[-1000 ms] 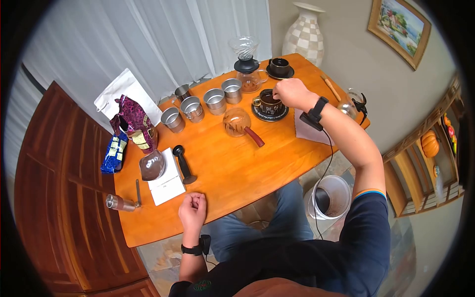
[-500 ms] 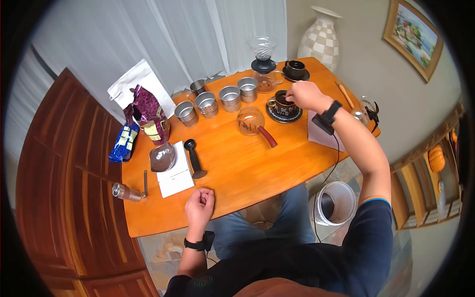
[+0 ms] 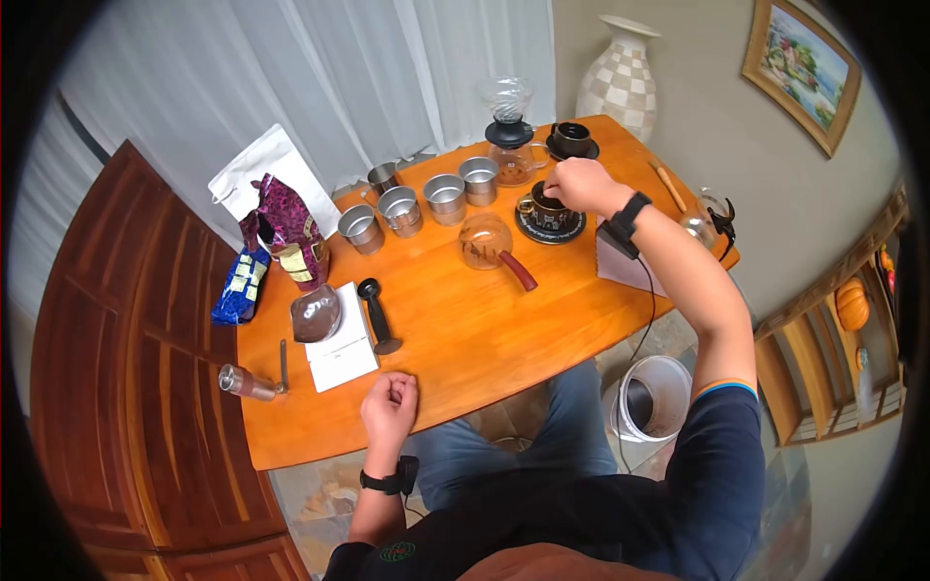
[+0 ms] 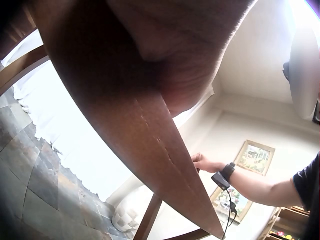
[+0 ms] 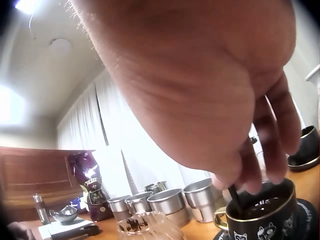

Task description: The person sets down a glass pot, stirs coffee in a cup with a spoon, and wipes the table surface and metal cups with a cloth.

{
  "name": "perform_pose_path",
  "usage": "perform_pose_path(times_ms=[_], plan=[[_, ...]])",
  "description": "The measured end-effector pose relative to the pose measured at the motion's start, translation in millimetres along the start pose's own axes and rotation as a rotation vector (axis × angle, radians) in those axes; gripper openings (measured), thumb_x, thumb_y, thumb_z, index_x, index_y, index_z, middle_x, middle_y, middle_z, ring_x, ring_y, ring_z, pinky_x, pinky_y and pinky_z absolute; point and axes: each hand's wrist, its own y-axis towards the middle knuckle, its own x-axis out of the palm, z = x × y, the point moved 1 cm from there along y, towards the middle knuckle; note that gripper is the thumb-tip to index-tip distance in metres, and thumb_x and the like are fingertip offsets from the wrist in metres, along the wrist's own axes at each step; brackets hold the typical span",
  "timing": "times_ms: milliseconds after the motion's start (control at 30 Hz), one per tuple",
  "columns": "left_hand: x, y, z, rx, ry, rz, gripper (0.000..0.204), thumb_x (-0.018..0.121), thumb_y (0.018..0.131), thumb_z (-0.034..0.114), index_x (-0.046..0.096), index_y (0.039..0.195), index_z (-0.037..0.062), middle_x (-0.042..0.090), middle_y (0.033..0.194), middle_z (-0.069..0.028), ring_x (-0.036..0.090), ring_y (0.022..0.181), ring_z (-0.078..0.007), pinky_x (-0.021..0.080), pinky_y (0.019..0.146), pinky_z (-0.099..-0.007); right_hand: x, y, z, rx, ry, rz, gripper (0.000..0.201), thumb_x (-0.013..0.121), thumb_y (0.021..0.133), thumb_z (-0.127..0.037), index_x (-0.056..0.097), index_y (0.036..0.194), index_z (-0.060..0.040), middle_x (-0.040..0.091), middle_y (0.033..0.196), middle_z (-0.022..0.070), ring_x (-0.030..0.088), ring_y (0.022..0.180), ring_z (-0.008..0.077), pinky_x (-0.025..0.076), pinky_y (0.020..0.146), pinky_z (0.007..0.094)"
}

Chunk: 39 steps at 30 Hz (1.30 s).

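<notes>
Patterned cup: upright on its black saucer (image 3: 552, 235), between one and two o'clock from the table's middle; the cup (image 3: 548, 211) has its gold handle at nine o'clock and dark liquid inside.

Right hand: over the cup's mouth, fingertips drawn together; the hand (image 3: 581, 184) pinches a thin dark stick (image 5: 235, 199) whose lower end goes into the cup.

Left hand: at seven o'clock from the cup, by the table's near edge; the hand (image 3: 389, 412) lies loosely curled, with nothing seen in its grasp.

Stick work: this reads as stirring. Small, even circles from the wrist would suit it best – the stick near upright, off the gold rim, slow enough that the liquid does not ride up the wall.

Steadying: neither hand holds the cup. If it starts to slide on the saucer, a light left-hand touch on the gold handle would probably settle it.

Near neighbours: a red-handled glass pot (image 3: 484, 242) sits at eight o'clock, a glass server (image 3: 513, 165) at eleven – both near enough that a wide elbow swing is best avoided.

Wrist cable: it hangs from the right wrist past the pale cloth (image 3: 625, 266); the cable (image 3: 654, 308) is worth watching, since a snag could jerk the stick.
</notes>
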Motion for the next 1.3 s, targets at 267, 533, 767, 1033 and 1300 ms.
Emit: perform_pose_path(times_ms=[267,533,767,1033,1300], plan=[[3.4,0.6,-5.4,0.017,-0.006,-0.007,0.012,0.076,0.089,0.013,0.069,0.085,0.0044,0.057,0.060,-0.0004,0.053,0.052,-0.0095,0.044,0.053,-0.0255,-9.7,1.8,8.1,0.119,-0.133,-0.114,0.015,0.075,0.084,-0.021,0.078,0.084,-0.0067,0.073,0.084,0.0165,0.072,0.086,0.0342,0.056,0.074,0.0439],[-0.1,-0.9,0.4,0.006,-0.001,-0.001,0.013,0.075,0.089,0.013,0.068,0.085,0.0036,0.058,0.061,-0.0009,0.054,0.053,-0.0095,0.045,0.054,-0.0252,-0.8,-0.4,-6.5,-0.041,0.017,-0.042,0.018,0.072,0.087,-0.023,0.078,0.091,-0.0073,0.073,0.085,0.0166,0.071,0.083,0.0356,0.056,0.073,0.0449],[2.1,1.7,-4.5,0.009,0.003,-0.078,0.010,0.072,0.093,0.009,0.067,0.089,0.0009,0.059,0.067,0.0020,0.052,0.059,-0.0047,0.043,0.057,-0.0210,-16.7,-12.6,11.1,0.092,-0.067,-0.153,0.016,0.076,0.085,-0.021,0.078,0.088,-0.0061,0.074,0.087,0.0169,0.072,0.088,0.0342,0.056,0.075,0.0446],[2.6,0.0,-2.8,0.025,0.028,-0.009,0.013,0.075,0.090,0.014,0.069,0.086,0.0031,0.059,0.063,-0.0003,0.053,0.055,-0.0082,0.045,0.054,-0.0245,7.6,3.9,11.7,0.165,-0.009,-0.015,0.019,0.076,0.086,-0.024,0.078,0.089,-0.0052,0.074,0.088,0.0179,0.071,0.089,0.0354,0.056,0.076,0.0454],[3.7,0.9,-0.1,0.009,0.029,-0.009,0.013,0.075,0.090,0.014,0.068,0.087,0.0028,0.059,0.063,0.0005,0.053,0.055,-0.0071,0.044,0.055,-0.0239,-17.7,-1.3,9.0,0.100,0.062,-0.222,0.018,0.076,0.083,-0.021,0.079,0.093,-0.0068,0.075,0.091,0.0163,0.072,0.090,0.0352,0.057,0.077,0.0443]])
